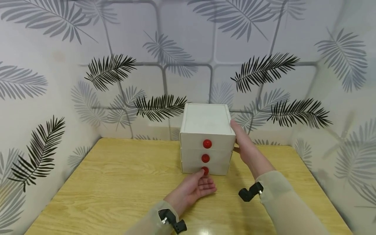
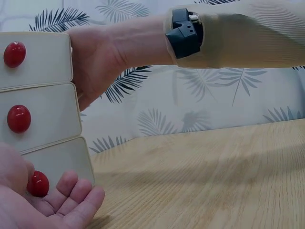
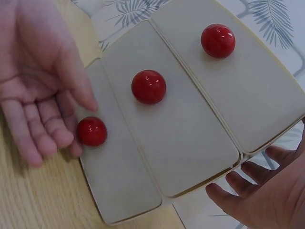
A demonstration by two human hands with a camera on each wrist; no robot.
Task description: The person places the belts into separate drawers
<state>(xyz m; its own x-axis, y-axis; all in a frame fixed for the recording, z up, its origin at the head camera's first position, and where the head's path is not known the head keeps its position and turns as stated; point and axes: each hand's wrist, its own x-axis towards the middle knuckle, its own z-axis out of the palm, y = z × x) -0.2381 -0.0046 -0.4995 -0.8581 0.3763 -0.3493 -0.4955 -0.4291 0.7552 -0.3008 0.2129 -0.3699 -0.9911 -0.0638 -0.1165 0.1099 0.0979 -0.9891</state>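
A small white chest of three drawers (image 1: 211,119) stands on the wooden table, each drawer front bearing a round red knob. At the lowest red knob (image 3: 92,131), the thumb and index finger of my left hand (image 1: 192,190) lie on either side and pinch it. The other fingers of that hand are loosely bent, palm turned up. My right hand (image 1: 248,150) rests against the chest's right side with fingers extended, steadying it. The middle knob (image 2: 19,119) and top knob (image 1: 207,144) are untouched. All three drawers look closed.
The wooden table (image 1: 123,182) spreads to both sides of the chest. Behind it rises a pale wall (image 1: 188,81) with a leaf pattern, and similar panels flank the table left and right. A black wrist mount (image 1: 172,220) sits on each sleeve.
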